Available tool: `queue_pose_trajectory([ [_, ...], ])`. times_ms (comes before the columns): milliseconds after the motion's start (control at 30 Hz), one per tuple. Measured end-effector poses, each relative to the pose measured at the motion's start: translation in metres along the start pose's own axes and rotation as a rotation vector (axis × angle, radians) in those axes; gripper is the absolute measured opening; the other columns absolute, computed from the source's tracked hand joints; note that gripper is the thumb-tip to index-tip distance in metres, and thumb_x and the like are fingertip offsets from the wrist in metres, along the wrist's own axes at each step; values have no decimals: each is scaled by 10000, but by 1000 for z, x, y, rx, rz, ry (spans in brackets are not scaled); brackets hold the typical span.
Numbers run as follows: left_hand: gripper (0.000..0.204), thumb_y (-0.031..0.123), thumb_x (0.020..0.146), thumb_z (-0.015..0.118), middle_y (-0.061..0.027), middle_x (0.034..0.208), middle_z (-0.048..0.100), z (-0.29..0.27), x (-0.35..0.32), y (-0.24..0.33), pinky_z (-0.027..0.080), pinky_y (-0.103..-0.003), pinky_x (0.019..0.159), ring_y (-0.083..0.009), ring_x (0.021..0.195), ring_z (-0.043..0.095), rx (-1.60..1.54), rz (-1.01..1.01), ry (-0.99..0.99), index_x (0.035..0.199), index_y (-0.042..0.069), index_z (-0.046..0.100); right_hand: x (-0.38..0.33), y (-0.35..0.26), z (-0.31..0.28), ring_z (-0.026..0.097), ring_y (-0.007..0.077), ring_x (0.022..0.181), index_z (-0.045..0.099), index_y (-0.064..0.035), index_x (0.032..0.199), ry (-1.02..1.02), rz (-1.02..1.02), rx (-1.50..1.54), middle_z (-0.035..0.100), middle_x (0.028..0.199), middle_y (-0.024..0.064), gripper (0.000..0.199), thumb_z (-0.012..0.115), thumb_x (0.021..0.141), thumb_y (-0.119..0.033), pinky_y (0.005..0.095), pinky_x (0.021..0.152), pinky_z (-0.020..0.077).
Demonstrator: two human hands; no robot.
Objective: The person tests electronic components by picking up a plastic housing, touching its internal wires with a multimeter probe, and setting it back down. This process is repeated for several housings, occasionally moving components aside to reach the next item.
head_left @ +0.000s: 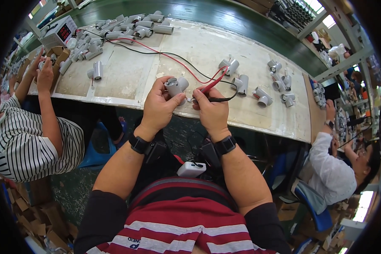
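My left hand (158,103) grips a small grey cylindrical motor part (176,86) just above the near edge of the worn white table (127,72). My right hand (211,110) pinches two test probes, one red (210,86) and one black (218,99), with their tips held against the side of that part. A red wire (156,53) and a black wire (178,56) trail from the probes across the table to a power supply box (58,34) with a lit red display at the far left.
Several grey parts lie in a heap (127,27) at the table's far left and scattered at the right (262,82). A person in a striped shirt (25,139) works at my left, another in white (334,165) at my right. Cardboard boxes (34,211) sit on the floor.
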State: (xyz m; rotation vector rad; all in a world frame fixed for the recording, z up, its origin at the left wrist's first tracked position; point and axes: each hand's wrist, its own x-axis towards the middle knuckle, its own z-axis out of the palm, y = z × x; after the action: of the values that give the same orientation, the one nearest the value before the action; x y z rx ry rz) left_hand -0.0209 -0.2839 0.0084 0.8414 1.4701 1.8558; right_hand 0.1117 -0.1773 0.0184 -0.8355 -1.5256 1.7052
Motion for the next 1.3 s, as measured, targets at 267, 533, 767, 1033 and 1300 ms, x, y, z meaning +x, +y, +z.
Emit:
queue_pose_trajectory([
  [267, 528, -39, 954, 697, -142, 1210, 656, -3, -1, -3, 567, -340, 953, -208, 1087, 686, -57, -7, -17, 1421, 34, 461, -3, 5, 3, 664, 106, 693, 720, -17, 1020, 34, -71, -27, 716, 837, 50, 138, 733, 979, -148, 244, 615, 563],
  [533, 542, -35, 953, 701, -136, 1218, 655, -3, -3, -5, 563, -339, 959, -203, 1096, 682, -69, 8, -34, 1429, 40, 452, 0, 2, 1, 658, 104, 678, 718, -14, 1017, 31, -42, -37, 713, 827, 49, 144, 731, 980, -152, 242, 608, 555],
  [767, 551, -32, 955, 700, -137, 1231, 650, -5, -4, -7, 562, -338, 966, -203, 1108, 677, -50, 24, -52, 1436, 43, 441, -1, 3, 2, 652, 102, 672, 718, -15, 1014, 34, -56, -49, 710, 822, 47, 144, 732, 981, -154, 242, 606, 553],
  [1033, 538, -30, 960, 695, -134, 1227, 649, -5, -4, -6, 565, -338, 964, -207, 1111, 676, -57, 4, -67, 1430, 48, 444, -1, 4, 2, 650, 100, 671, 718, -15, 1012, 40, -59, -58, 710, 818, 47, 143, 732, 981, -154, 240, 600, 549],
  [1300, 541, -11, 922, 752, -82, 1182, 643, -4, -4, -7, 574, -298, 906, -145, 1045, 659, -97, 30, -52, 1388, 60, 486, -1, 3, 3, 648, 99, 661, 718, -11, 1006, 45, -58, -66, 710, 814, 47, 139, 732, 978, -147, 241, 596, 549],
])
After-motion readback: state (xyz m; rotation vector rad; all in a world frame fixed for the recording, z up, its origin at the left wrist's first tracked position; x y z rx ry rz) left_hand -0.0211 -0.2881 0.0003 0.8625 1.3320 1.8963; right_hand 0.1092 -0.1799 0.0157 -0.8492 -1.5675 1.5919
